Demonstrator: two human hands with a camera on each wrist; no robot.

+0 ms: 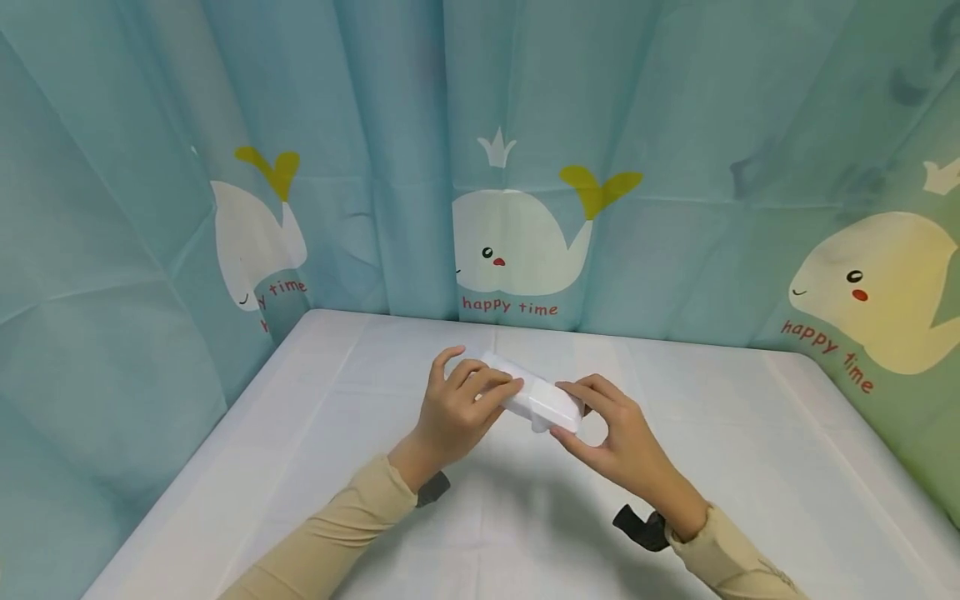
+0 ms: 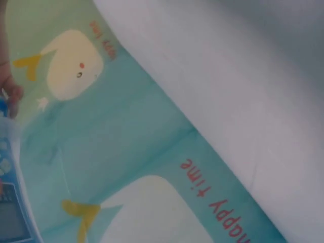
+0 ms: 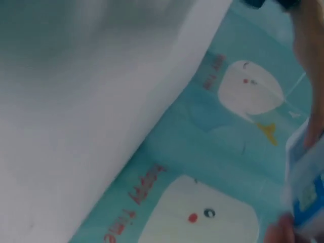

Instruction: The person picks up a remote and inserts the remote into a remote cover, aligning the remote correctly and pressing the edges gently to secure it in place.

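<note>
Head: left hand [image 1: 453, 408] and right hand [image 1: 626, 433] pinch one white box [image 1: 553, 401], just below centre.
Behind, a curtain [image 1: 405, 167] shows three whales [image 1: 517, 242], two fully captioned "happy time". Left wrist: box, blue-printed, lower left; "happy time", lower right. Right wrist: box, lower right, label too blurred to read.
</note>
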